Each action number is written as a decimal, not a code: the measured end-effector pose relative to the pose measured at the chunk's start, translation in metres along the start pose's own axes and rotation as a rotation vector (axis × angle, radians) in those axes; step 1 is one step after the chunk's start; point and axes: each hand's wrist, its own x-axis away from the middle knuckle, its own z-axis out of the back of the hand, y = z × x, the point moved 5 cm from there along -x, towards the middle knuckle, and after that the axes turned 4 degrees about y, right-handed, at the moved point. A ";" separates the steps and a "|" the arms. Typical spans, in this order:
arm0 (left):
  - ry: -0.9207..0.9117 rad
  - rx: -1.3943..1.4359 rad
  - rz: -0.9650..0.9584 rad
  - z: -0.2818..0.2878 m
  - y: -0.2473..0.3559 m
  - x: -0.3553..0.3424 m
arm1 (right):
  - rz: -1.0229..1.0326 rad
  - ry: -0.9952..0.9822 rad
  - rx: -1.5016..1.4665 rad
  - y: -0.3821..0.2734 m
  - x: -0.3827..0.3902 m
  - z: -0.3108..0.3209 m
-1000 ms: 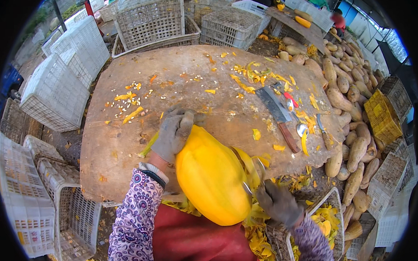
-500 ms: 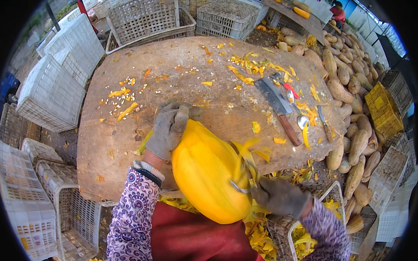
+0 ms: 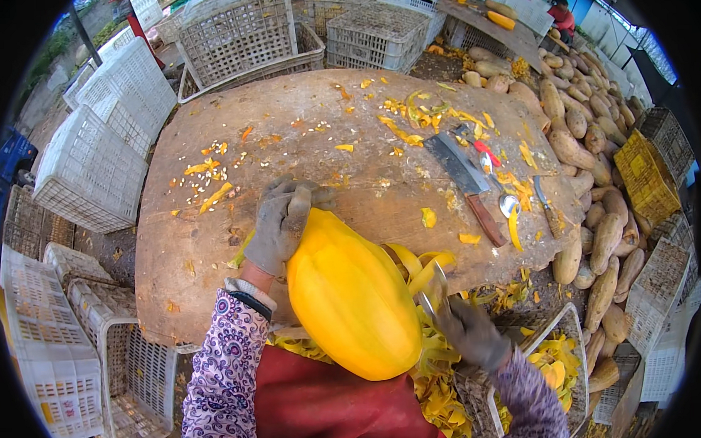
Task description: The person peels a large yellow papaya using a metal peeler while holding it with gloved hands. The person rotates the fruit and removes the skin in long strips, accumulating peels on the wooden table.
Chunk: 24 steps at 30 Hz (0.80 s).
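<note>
**My kit: grey gloves, purple paisley sleeves, red front**

Left hand [image 3: 280, 225]: grey glove [image 3: 268, 251], fabric creased, surface scuffed and grimy. Right hand [image 3: 472, 334]: matching grey glove [image 3: 486, 345], darker and browner towards the fingers, slightly blurred.

Left sleeve [image 3: 223, 378]: pale lilac, busy print, dark purple paisley swirls plus round medallions with pinkish centres. Narrow dark band [image 3: 251, 303] at the wrist end; off-white cuff [image 3: 253, 291] sticks out past it. Right sleeve [image 3: 530, 398]: same purple family, print too smeared to read; wrist end lacks detail.

Torso: deep red apron-like garment [image 3: 326, 409], plain, smooth, faint sheen, soft folds.
</note>
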 end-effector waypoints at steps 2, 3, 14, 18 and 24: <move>-0.006 0.015 -0.012 0.001 0.000 -0.001 | 0.047 -0.086 0.024 -0.019 -0.054 0.007; -0.011 0.021 -0.029 0.000 0.001 -0.002 | 0.113 -0.136 0.065 -0.029 -0.076 0.007; 0.029 0.039 -0.013 0.001 0.008 -0.003 | 0.070 -0.393 0.167 -0.033 -0.049 0.004; 0.030 0.024 -0.052 0.001 0.010 -0.003 | -0.044 -0.283 0.069 -0.025 0.010 -0.003; 0.026 0.020 -0.048 0.001 0.004 -0.005 | -0.169 -0.112 -0.122 -0.012 0.052 -0.030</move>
